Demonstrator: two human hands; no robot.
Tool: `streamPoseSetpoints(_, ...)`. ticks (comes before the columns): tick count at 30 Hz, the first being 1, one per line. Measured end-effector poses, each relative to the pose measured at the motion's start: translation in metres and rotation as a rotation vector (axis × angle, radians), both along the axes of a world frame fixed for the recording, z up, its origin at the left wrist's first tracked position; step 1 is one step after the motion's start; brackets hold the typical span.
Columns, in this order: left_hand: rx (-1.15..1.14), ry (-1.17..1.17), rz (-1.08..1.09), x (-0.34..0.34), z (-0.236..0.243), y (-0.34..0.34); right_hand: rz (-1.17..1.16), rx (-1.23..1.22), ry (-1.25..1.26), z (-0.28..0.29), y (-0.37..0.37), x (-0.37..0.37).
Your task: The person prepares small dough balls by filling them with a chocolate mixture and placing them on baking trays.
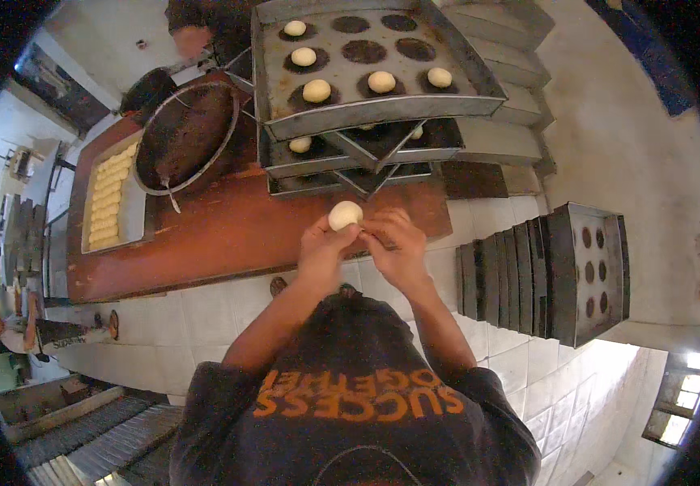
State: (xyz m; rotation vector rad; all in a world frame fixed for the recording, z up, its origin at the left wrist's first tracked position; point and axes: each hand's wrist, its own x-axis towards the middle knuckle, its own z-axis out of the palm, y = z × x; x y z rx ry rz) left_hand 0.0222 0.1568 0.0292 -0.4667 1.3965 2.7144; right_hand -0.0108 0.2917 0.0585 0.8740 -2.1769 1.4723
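Observation:
A smooth, pale dough ball rests in the fingers of my left hand, which is closed around its lower side. My right hand is beside it, thumb and fingers pinched together at the ball's lower right edge. Both hands are in front of my body, near the table's front edge. Just beyond them stands a metal tray with round dark marks on its base. Several dough balls sit on these marks along the tray's left side and front row; other marks are bare.
More trays are stacked crosswise beneath, on the reddish table. Left of them are a large round pan and a shallow tray of packed dough pieces. Stacked trays stand at right. Another person is at far left.

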Motion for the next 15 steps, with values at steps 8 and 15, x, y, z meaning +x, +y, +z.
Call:
streamPoseSetpoints(8, -0.946, 0.363, -0.211, 0.018, 0.041, -0.009, 0.045, -0.217, -0.541, -0.005, 0.008, 0.009)
streamPoseSetpoints(15, -1.405, 0.746, -0.183, 0.018, 0.028, -0.036, 0.377, -0.896, -1.347, -0.032, 0.003, 0.018)
